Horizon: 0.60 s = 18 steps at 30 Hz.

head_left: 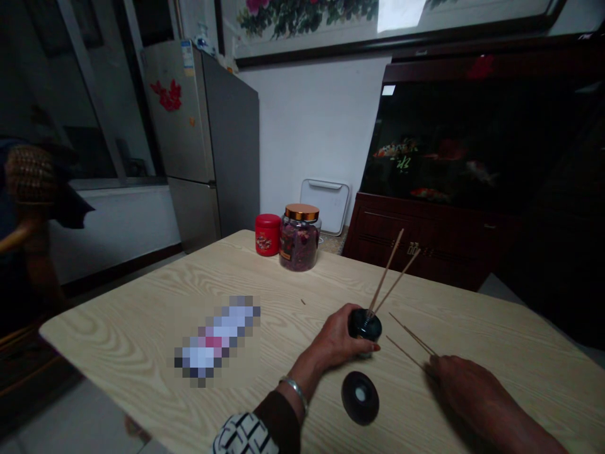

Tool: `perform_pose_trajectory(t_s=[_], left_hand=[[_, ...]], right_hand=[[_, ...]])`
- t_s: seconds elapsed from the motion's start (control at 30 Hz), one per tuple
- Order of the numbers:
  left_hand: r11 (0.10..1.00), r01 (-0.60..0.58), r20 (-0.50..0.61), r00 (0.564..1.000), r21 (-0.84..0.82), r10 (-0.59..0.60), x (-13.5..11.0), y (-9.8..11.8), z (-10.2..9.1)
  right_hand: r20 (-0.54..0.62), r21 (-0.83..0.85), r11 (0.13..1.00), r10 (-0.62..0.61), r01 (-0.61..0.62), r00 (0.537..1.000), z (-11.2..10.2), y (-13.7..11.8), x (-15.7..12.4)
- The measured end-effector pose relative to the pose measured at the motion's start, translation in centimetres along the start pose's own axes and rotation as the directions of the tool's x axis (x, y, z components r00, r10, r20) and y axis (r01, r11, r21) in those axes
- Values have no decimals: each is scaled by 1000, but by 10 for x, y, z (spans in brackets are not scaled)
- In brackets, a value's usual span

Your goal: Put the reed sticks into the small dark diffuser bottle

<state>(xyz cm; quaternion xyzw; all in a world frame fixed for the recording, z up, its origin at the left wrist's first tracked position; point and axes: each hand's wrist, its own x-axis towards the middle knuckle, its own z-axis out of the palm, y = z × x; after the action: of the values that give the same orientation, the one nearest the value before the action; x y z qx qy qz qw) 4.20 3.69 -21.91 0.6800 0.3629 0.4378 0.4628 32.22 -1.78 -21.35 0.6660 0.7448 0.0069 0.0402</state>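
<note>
My left hand (336, 337) is wrapped round a small dark jar (362, 323) that stands on the table. Two thin brown sticks (386, 271) lean out of the jar's mouth, tilted to the right. A bracelet circles my left wrist. To the right of the jar, my right hand (466, 384) is closed on a few more thin sticks (416, 338), their tips pointing left toward the jar but apart from it. In front of the jar lies a dark round disc, like a lid (352, 397), with a pale centre.
A pale wooden table (165, 296) carries a red canister (267, 234), a large clear jar with a copper-coloured lid (299, 243) and a blurred-out oblong thing (220, 340). Behind stand a fridge (231, 139) and a fish tank (439, 145). A wooden chair (28, 202) is at left.
</note>
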Motion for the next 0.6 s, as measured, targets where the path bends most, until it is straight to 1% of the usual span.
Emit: perform_pose_trajectory(t_s=[0.13, 0.23, 0.3, 0.37, 0.4, 0.43, 0.47, 0.5, 0.53, 0.6], left_hand=[[1000, -6, -6, 1000, -1, 6, 0, -2, 0], [1000, 8, -2, 1000, -1, -8, 0, -2, 0], [1000, 16, 1, 1000, 6, -16, 0, -2, 0], [1000, 16, -1, 1000, 9, -16, 0, -3, 0], [1000, 12, -3, 1000, 9, -12, 0, -3, 0], [1000, 9, -4, 1000, 9, -9, 0, -4, 0], [1000, 8, -5, 1000, 7, -8, 0, -5, 0], [1000, 8, -5, 1000, 5, -8, 1, -5, 1], [1000, 10, -4, 1000, 5, -10, 1, -5, 1], [1000, 18, -1, 1000, 0, -18, 1, -4, 1]], right_hand=[[55, -70, 998, -7, 11, 998, -9, -8, 1], [44, -55, 998, -19, 21, 999, -24, -12, -3], [15, 36, 999, -8, 7, 1000, -39, -13, -6], [-44, 228, 973, -34, 43, 998, -56, -13, -8], [-99, 353, 932, -43, 75, 994, -65, -12, -8], [-168, 485, 868, -29, 109, 985, -73, -12, -8], [-249, 610, 779, 19, 142, 968, -80, -12, -7], [-327, 716, 676, 107, 173, 939, -86, -13, -5], [-386, 799, 567, 223, 203, 895, -91, -15, -4], [-428, 894, 340, 459, 291, 779, -99, -22, 0]])
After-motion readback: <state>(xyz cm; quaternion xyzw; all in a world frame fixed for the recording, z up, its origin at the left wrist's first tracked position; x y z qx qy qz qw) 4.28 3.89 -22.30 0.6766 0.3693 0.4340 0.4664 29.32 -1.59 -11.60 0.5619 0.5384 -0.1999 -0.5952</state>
